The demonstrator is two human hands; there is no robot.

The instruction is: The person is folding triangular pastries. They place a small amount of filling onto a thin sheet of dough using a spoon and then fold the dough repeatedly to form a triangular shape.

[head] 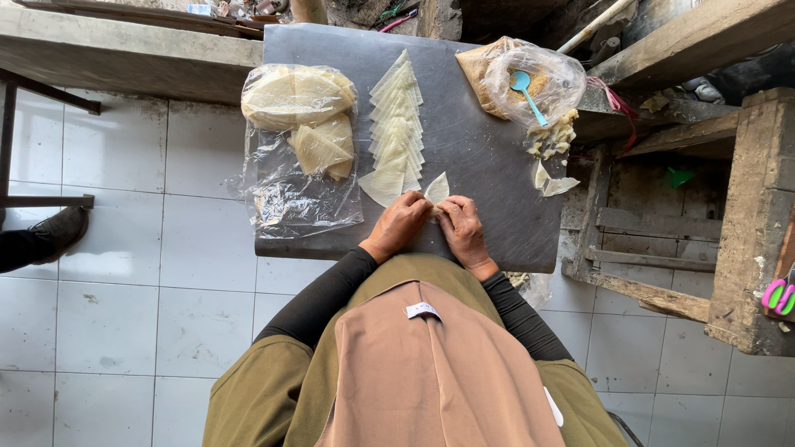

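- Two hands, the left hand (399,223) and right hand (460,230), are pinched together on one pastry wrapper (436,189).
- Its point is directed toward twelve o'clock, beyond the fingertips.
- The folded row (396,132) is seen at eleven o'clock, nearer the left hand, on the grey board (489,165).

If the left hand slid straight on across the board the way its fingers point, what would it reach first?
The left hand points up and slightly right, with the small folded wrapper at its fingertips. Going on, it would probably first meet the near end of the row of folded wrappers, though the exact line is hard to judge.
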